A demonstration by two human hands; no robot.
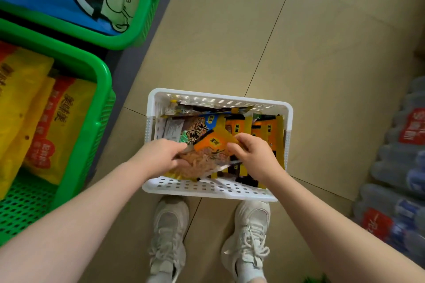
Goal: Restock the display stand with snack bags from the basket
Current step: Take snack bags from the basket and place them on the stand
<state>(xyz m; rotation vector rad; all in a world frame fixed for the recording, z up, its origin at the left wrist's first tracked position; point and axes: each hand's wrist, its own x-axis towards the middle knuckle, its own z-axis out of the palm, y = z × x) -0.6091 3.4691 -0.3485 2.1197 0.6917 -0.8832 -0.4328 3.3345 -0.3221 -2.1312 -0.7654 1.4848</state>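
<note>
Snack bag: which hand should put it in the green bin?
Left, probably. The left hand already grips the snack bag, and the green bin sits on that side.

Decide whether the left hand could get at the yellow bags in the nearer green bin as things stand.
Probably not yet: the left hand grips an orange snack bag with the right hand over the white basket. The yellow bags lie uncovered in the open green bin, so once freed, likely yes.
</note>
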